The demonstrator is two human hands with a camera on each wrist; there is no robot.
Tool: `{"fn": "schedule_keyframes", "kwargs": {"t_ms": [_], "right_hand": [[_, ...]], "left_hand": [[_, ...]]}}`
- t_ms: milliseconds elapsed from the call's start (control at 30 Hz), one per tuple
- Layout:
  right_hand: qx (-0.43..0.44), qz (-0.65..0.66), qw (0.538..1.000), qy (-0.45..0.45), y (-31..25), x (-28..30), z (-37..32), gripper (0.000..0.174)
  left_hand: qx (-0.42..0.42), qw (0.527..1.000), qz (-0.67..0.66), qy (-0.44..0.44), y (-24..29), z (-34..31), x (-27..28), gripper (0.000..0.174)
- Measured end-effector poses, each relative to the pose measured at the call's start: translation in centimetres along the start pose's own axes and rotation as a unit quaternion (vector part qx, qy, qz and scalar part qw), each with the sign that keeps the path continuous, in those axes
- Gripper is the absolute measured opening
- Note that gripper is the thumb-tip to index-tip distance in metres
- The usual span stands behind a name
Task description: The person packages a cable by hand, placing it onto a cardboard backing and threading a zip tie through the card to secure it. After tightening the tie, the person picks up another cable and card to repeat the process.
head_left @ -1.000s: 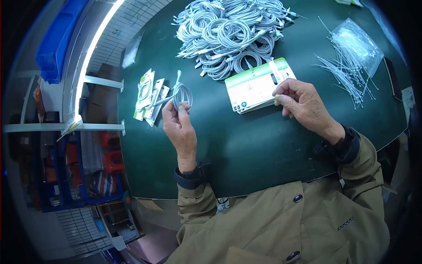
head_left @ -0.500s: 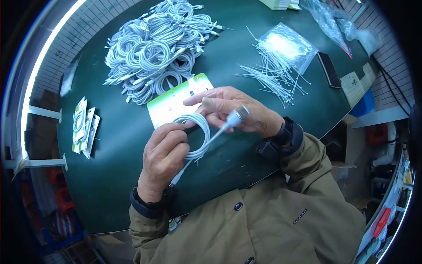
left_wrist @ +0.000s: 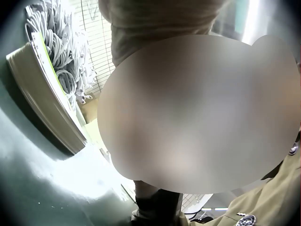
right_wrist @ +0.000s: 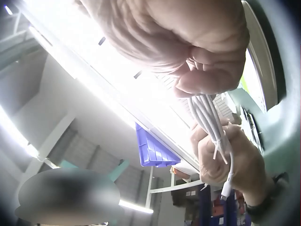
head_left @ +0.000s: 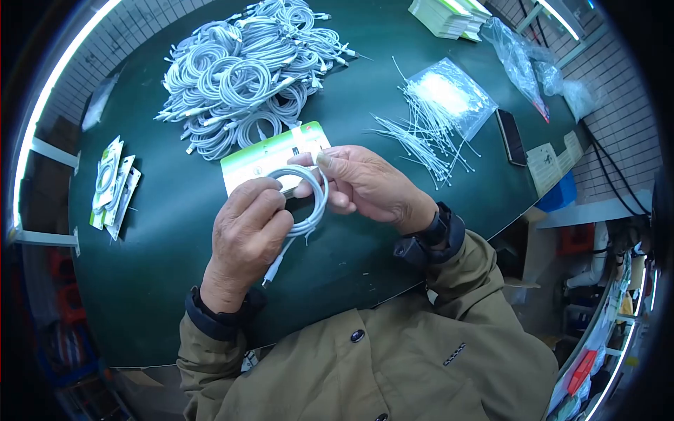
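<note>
A coiled white charging cable (head_left: 319,203) is held up between both hands, over the near edge of a stack of green-and-white cards (head_left: 242,167). My left hand (head_left: 246,235) grips the left side of the coil with curled fingers. One small plug (head_left: 272,270) dangles below it. On the coil's upper right, my right hand (head_left: 375,186) pinches the cable between thumb and fingers; the larger plug is hidden there. In the right wrist view a thin tie (right_wrist: 217,149) sticks out from the bundled strands. The thick card stack (left_wrist: 47,99) also shows in the left wrist view.
A big heap of coiled white cables (head_left: 239,74) lies behind the cards. Carded cables (head_left: 112,186) sit at the left. To the right are loose white cable ties (head_left: 421,137), a clear bag (head_left: 456,95) and a dark phone (head_left: 511,137). More cards (head_left: 449,17) stand at the back.
My left hand has brought the coiled cable from the left to my right hand above the cards. The larger plug, loose half a second ago, is now hidden at my right fingers, which have closed on the cable.
</note>
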State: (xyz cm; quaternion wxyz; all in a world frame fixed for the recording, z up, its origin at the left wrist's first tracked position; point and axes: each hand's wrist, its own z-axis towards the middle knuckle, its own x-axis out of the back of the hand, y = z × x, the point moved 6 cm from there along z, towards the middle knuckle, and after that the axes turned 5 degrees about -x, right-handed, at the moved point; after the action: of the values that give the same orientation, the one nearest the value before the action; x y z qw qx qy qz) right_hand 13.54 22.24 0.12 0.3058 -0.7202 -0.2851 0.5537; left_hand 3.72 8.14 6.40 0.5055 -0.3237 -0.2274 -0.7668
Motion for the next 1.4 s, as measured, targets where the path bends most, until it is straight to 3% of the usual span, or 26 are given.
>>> {"fn": "schedule_keyframes", "kwargs": {"t_ms": [67, 200, 333, 367, 467, 500, 533, 600, 633, 733, 767, 867, 1033, 1200, 1267, 1367, 1400], "right_hand": [[-0.018, 0.070, 0.996, -0.049, 0.5, 0.6, 0.1, 0.045], [-0.031, 0.073, 0.997, -0.008, 0.1, 0.1, -0.3, 0.031], [-0.030, -0.027, 0.999, -0.017, 0.5, 0.3, -0.3, 0.038], [-0.039, -0.016, 0.999, -0.018, 0.6, 0.2, -0.3, 0.037], [-0.014, 0.042, 0.999, -0.002, -0.2, 0.0, -0.3, 0.028], [0.015, 0.055, 0.998, 0.018, -0.8, 0.1, -0.3, 0.024], [0.045, 0.069, 0.996, 0.038, -1.2, 0.4, -0.4, 0.022], [0.090, 0.090, 0.991, 0.033, -1.3, 0.9, -0.3, 0.026], [0.103, 0.103, 0.989, 0.040, -1.6, 0.6, -0.3, 0.027], [0.115, 0.105, 0.987, 0.031, -0.9, -0.1, -0.1, 0.028], [0.114, 0.092, 0.989, 0.029, -0.4, -0.3, 0.0, 0.028], [0.102, 0.031, 0.993, 0.053, 1.4, -0.4, 0.5, 0.029], [0.054, -0.027, 0.998, 0.014, 2.4, -1.0, 0.4, 0.037], [-0.010, -0.069, 0.997, 0.021, 2.6, -1.0, 0.5, 0.038], [0.007, -0.142, 0.989, 0.039, 2.5, -0.9, 0.7, 0.040], [0.025, -0.258, 0.964, 0.064, 2.9, -0.5, 0.8, 0.042], [0.031, -0.298, 0.952, 0.072, 3.1, -0.4, 0.9, 0.043]], "left_hand": [[-0.004, 1.000, -0.016, 0.004, 0.0, 0.1, -0.3, 0.020], [-0.001, 1.000, -0.022, 0.011, -0.3, -0.1, -1.0, 0.020], [0.009, 0.998, -0.047, 0.039, -0.6, 0.0, -0.7, 0.020], [0.003, 0.997, -0.065, 0.029, -0.9, -0.5, -0.4, 0.024], [0.130, 0.979, -0.049, 0.147, -1.4, -0.5, 0.4, 0.043], [0.194, 0.969, -0.073, 0.134, -2.5, -2.4, -0.6, 0.071], [0.276, 0.921, -0.213, 0.172, -3.0, -3.4, -1.2, 0.075], [0.419, 0.745, -0.466, 0.229, -2.6, -4.9, -3.6, 0.082], [0.450, 0.692, -0.531, 0.192, -2.1, -5.6, -4.6, 0.085], [0.446, 0.537, -0.681, 0.223, -0.8, -5.0, -5.5, 0.075], [0.479, 0.519, -0.658, 0.260, -0.5, -4.5, -5.4, 0.061], [0.494, 0.557, -0.608, 0.276, -1.8, -4.8, -4.8, 0.053], [0.514, 0.415, -0.693, 0.290, -2.8, -5.3, -5.8, 0.052], [0.525, 0.492, -0.658, 0.219, -3.3, -6.1, -4.9, 0.052], [0.531, 0.515, -0.646, 0.187, -3.6, -6.4, -4.6, 0.053], [0.544, 0.611, -0.567, 0.098, -3.6, -6.0, -3.9, 0.051], [0.542, 0.617, -0.564, 0.082, -3.7, -6.1, -3.8, 0.051]]}}
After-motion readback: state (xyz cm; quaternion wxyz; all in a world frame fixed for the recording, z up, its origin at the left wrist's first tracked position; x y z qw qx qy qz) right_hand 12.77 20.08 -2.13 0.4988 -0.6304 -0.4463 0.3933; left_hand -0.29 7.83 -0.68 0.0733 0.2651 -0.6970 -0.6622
